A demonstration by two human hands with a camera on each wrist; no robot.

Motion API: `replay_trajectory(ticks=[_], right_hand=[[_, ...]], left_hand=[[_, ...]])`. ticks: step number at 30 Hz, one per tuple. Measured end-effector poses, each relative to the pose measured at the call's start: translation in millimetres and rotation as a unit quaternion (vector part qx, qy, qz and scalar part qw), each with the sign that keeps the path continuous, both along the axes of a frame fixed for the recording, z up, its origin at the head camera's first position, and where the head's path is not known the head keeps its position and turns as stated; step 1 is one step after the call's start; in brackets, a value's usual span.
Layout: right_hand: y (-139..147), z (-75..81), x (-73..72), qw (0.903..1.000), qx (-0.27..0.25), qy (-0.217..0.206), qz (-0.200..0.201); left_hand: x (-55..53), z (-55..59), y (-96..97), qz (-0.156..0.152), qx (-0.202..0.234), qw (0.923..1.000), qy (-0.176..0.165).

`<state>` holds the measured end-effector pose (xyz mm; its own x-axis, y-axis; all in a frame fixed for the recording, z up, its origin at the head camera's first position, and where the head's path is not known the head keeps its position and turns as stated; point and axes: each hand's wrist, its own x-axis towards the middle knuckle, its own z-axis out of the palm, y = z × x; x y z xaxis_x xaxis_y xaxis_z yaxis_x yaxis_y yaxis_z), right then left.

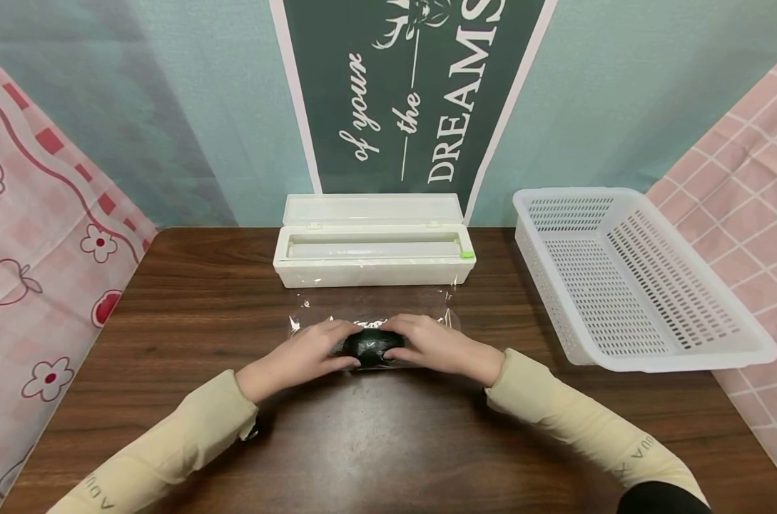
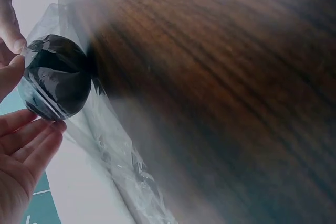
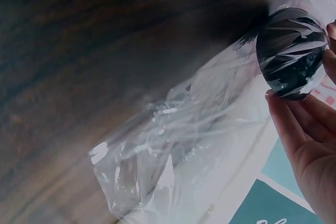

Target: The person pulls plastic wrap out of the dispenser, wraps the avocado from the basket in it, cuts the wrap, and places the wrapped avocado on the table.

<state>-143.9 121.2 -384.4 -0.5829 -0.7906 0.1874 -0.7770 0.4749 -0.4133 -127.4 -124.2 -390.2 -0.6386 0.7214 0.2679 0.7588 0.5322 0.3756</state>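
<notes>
Between both hands sits a dark, glossy, rounded object with clear cling film around it; its kind is not plain to see. My left hand holds its left end, thumb on the near side and fingers on the far side. On the opposite end my right hand grips it the same way. Creased film spreads from the object toward a white cling film dispenser, its lid raised and a roll inside. In the left wrist view, wrinkles of film cross the dark object.
A white perforated plastic basket stands at the right of the brown wooden table. Behind the dispenser hangs a teal cloth with a dark printed panel. Pink patterned cloths hang at both sides.
</notes>
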Motion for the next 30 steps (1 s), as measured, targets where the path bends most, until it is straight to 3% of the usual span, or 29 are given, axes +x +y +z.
replay_trajectory(ticks=[11,30], right_hand=[[0.7,-6.5,-4.9,0.9995,-0.019,-0.024,-0.001],[1.7,-5.9,-8.1,0.9962,-0.01,-0.085,-0.016]], left_hand=[[-3.6,-5.7,3.7,0.0,0.006,1.0,-0.004],[-6.9,-1.4,6.0,-0.013,0.008,0.9969,-0.077]])
